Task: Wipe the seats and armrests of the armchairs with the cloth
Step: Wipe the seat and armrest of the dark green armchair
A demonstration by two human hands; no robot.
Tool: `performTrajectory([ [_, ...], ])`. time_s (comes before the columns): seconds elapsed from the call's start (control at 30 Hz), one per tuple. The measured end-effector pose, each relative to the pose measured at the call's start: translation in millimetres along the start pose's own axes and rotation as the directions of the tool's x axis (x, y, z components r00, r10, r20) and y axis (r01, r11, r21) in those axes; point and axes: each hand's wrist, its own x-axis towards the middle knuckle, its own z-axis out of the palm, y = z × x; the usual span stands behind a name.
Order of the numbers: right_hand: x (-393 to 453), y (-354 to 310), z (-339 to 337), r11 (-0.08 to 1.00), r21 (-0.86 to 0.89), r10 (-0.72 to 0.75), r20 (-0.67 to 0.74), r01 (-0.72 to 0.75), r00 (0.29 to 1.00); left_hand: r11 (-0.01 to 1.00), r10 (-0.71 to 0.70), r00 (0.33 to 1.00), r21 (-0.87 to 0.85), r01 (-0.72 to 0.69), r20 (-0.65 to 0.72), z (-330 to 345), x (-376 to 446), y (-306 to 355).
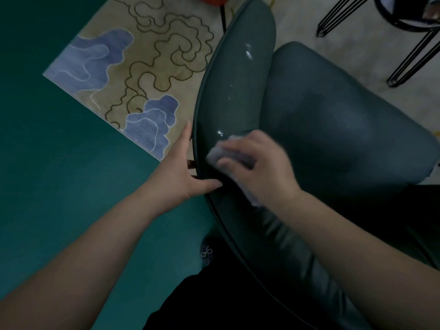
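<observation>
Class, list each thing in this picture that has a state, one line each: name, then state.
Left hand: gripping the armrest's outer edge.
Right hand: pressing the cloth down, blurred.
Cloth: bunched under the fingers, on the armrest.
Armrest: shiny, with bright glints.
Seat: bare, nothing on it.

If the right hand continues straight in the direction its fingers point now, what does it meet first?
Probably the left hand, which grips the armrest's outer edge. The right hand, pressing the cloth, points left across the armrest; depth is unclear.
</observation>
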Motion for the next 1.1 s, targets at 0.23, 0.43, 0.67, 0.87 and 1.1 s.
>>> performTrajectory([
  [0.23,0.8,19.1,-16.4,0.996,-0.094,0.011,-0.004,-0.011,1.000,0.998,-0.048,0.998,0.032,0.047,0.035,-7.1,7.7,7.1],
  [0.43,2.9,9.5,-6.7,0.999,-0.037,-0.018,0.062,0.020,0.998,0.997,-0.067,0.996,0.051,0.064,0.065,-12.2,17.7,12.4],
  [0.67,31.0,-6.2,5.2,0.999,0.019,0.051,-0.071,-0.050,0.996,0.980,-0.053,0.992,0.195,0.030,0.118,-24.9,43.3,23.8],
  [0.87,34.1,25.5,-10.3,0.944,-0.092,0.291,-0.225,-0.317,0.930,0.962,-0.024,0.989,0.274,-0.017,0.145,-41.4,65.0,30.6],
  [1.1,49.2,-0.8,13.9,0.961,-0.073,0.250,-0.175,-0.266,0.952,0.931,-0.003,0.966,0.354,-0.091,0.257,-59.9,110.3,49.1],
])
